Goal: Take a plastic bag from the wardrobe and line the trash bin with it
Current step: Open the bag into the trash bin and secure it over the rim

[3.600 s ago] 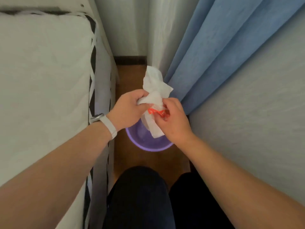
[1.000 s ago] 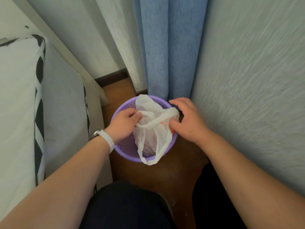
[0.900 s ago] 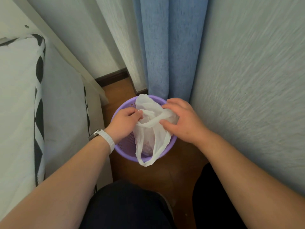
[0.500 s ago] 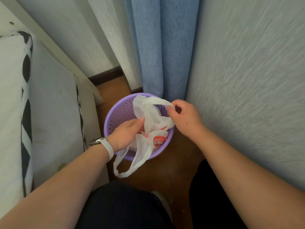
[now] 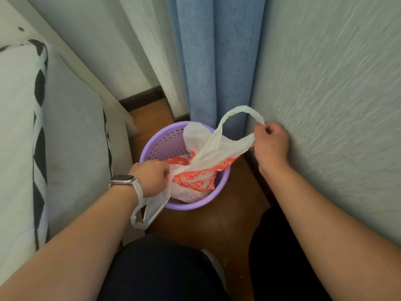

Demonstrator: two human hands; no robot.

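bag (image 5: 214, 148) stretched between both hands over bin (image 5: 165, 142).

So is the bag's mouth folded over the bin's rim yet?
Not yet. The plastic bag sags inside the purple bin, stretched between left hand and right hand; the rim shows bare.

Purple perforated trash bin (image 5: 160, 144) on the wooden floor (image 5: 227, 220), white plastic bag (image 5: 214, 153) with red print partly inside. Gripped at one handle by the right hand (image 5: 270, 144), loop arching above its fingers; pinched at the opposite edge by the left hand (image 5: 150, 177), second handle dangling below those fingers.
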